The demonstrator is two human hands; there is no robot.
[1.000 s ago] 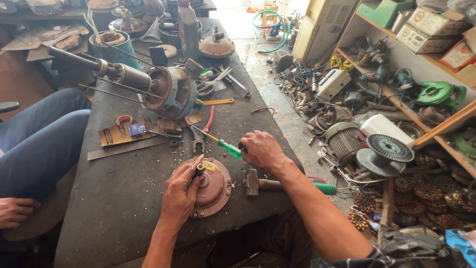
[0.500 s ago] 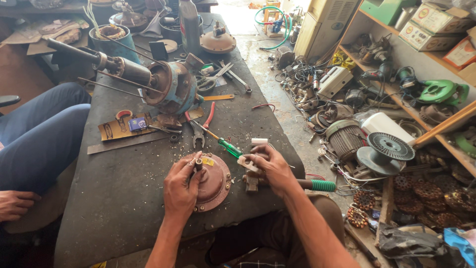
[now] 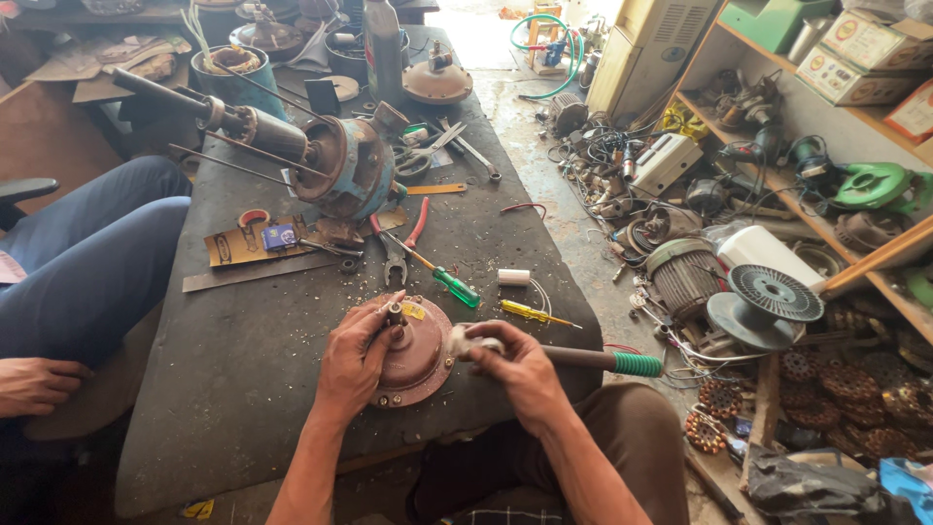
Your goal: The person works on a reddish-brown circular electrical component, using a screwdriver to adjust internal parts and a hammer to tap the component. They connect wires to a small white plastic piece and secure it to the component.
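Note:
A round rusty-red motor end cover (image 3: 416, 362) lies on the dark worktable (image 3: 243, 389) in front of me. My left hand (image 3: 356, 356) rests on its left side, fingers pinched on a small metal part at its centre. My right hand (image 3: 515, 371) grips a hammer (image 3: 583, 358) near its head; the handle with its green grip points right, and the head sits by the cover's right edge. A green-handled screwdriver (image 3: 449, 282) and a yellow tester screwdriver (image 3: 533, 312) lie just beyond.
A blue rusty motor with a long shaft (image 3: 330, 165) stands further back, with red-handled pliers (image 3: 403, 243) beside it. Another person in blue trousers (image 3: 87, 262) sits at the left. Motor parts, a wire spool (image 3: 773, 297) and cables crowd the floor on the right.
My right hand left the green screwdriver area, picked up the hammer lying to the right and brought its head against the cover. My left hand stayed on the cover's centre.

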